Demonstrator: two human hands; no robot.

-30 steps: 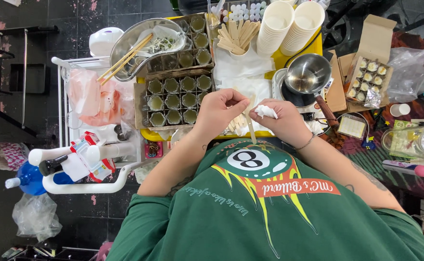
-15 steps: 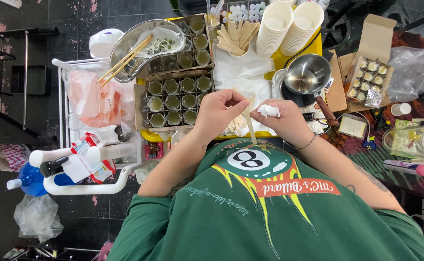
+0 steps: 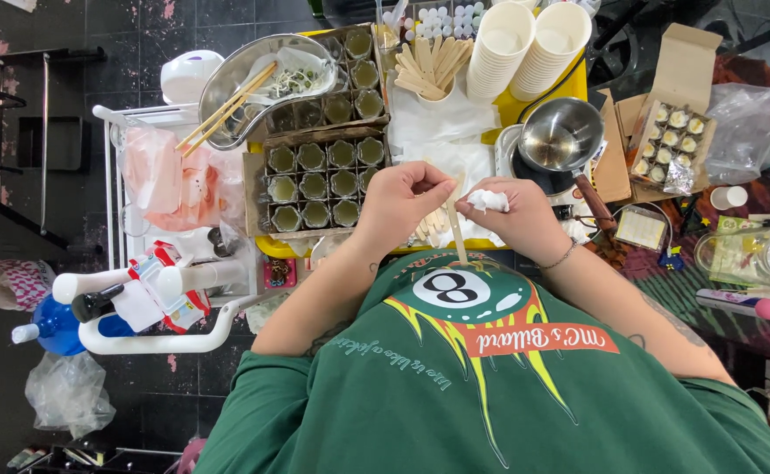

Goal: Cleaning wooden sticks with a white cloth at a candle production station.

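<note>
Above the green shirt [image 3: 490,386], the left hand [image 3: 402,204] pinches a thin wooden stick [image 3: 458,230] while the right hand [image 3: 516,215] closes on a white tissue wad [image 3: 488,201], beyond them a carton of small glass cups [image 3: 319,183] and a steel pot [image 3: 562,133]

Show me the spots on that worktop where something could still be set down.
Barely any. The white sheet between the stick cup and the left hand shows bare. Elsewhere crowded: glass cup tray, metal pot, paper cup stacks.
</note>
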